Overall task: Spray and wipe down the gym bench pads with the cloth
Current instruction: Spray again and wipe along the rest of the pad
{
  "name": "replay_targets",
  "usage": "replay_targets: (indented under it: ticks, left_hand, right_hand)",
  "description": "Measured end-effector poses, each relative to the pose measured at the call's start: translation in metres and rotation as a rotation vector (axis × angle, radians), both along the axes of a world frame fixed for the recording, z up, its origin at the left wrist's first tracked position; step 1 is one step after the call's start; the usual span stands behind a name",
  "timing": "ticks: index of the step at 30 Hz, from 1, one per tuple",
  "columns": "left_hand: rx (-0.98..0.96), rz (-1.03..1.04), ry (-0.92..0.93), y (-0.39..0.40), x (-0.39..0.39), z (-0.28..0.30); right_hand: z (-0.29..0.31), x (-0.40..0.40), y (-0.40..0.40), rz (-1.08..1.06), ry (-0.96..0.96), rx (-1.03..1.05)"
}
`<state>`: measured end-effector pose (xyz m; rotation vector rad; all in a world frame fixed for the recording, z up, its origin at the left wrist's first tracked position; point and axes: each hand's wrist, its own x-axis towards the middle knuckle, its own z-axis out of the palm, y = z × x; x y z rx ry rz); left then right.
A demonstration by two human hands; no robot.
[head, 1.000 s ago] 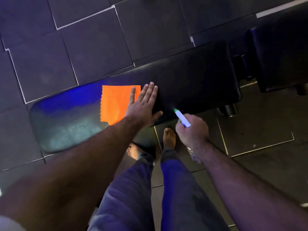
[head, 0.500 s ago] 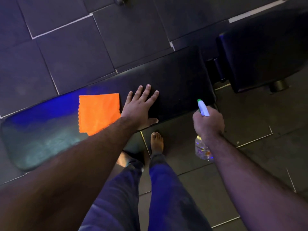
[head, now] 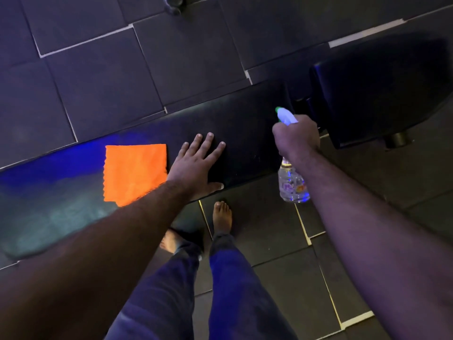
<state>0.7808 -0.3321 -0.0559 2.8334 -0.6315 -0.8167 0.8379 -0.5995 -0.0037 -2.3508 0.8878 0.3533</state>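
Note:
A long black bench pad (head: 245, 128) runs from lower left to upper right, lit blue at its left part. An orange cloth (head: 134, 171) lies flat on it. My left hand (head: 196, 165) rests flat on the pad just right of the cloth, fingers spread, holding nothing. My right hand (head: 295, 138) grips a clear spray bottle (head: 291, 182) with a white and green nozzle, held upright over the pad's right end. A second black pad (head: 382, 94) sits beyond a gap at the upper right.
Dark floor tiles with pale seams surround the bench. My bare feet (head: 221, 215) and trousered legs stand at the pad's near edge. A round bench foot (head: 396, 139) shows under the right pad. A dark round object (head: 172, 3) sits at the top edge.
My right hand has carried the spray bottle up and to the right, from beside the pad's near edge to over its right end. My left hand has slid off the cloth onto bare pad.

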Motion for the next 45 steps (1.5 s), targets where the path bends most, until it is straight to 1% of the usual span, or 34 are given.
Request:
replay_targets:
  ticks: [6,10,15,18,21,24,26,27,29,31,34,37,40,41,42,43,45]
  left_hand:
    - [-0.005,-0.015,-0.015,0.002,-0.001,-0.001]
    - [-0.031,-0.020,-0.121,0.016,-0.007,-0.003]
    - [-0.018,0.123,-0.231,0.045,-0.020,0.004]
    - [0.006,0.184,-0.263,0.065,-0.026,0.009]
    - [0.017,0.260,-0.264,0.084,-0.032,0.012]
    - [0.042,0.326,-0.229,0.101,-0.037,0.012]
    - [0.003,0.357,-0.212,0.109,-0.040,0.014]
    - [-0.061,0.372,-0.187,0.112,-0.042,0.016]
    - [-0.270,0.396,-0.117,0.116,-0.046,0.021]
    - [-0.441,0.413,-0.069,0.116,-0.052,0.030]
    - [-0.578,0.496,-0.039,0.109,-0.057,0.048]
    - [-0.674,0.609,-0.082,0.104,-0.053,0.062]
    - [-0.739,0.772,-0.215,0.110,-0.046,0.074]
    - [-0.741,0.837,-0.272,0.115,-0.044,0.077]
    - [-0.729,0.905,-0.321,0.122,-0.043,0.078]
    - [-0.713,0.972,-0.355,0.130,-0.042,0.077]
    - [-0.680,1.093,-0.396,0.154,-0.045,0.069]
  right_hand:
    - [0.011,0.031,0.022,0.134,0.103,-0.018]
    - [0.016,0.028,0.044,0.212,0.132,-0.015]
    - [0.011,0.014,0.075,0.311,0.185,0.007]
    - [0.007,0.008,0.091,0.384,0.169,0.008]
    - [0.007,0.004,0.110,0.442,0.117,0.008]
    - [0.010,0.001,0.131,0.469,0.118,0.023]
    - [0.013,-0.001,0.144,0.472,0.104,0.042]
    - [0.015,-0.002,0.150,0.467,0.075,0.057]
    - [0.020,-0.005,0.161,0.450,-0.011,0.129]
    - [0.027,-0.008,0.175,0.410,-0.113,0.322]
    - [0.046,-0.015,0.199,0.381,-0.299,0.661]
    - [0.068,-0.016,0.231,0.382,-0.471,0.831]
    - [0.083,-0.014,0.271,0.310,-0.537,0.968]
    - [0.087,-0.014,0.282,0.310,-0.561,0.992]
    - [0.089,-0.014,0.291,0.361,-0.598,0.985]
    - [0.088,-0.014,0.298,0.469,-0.645,0.939]
    - [0.073,-0.014,0.303,0.743,-0.702,0.778]
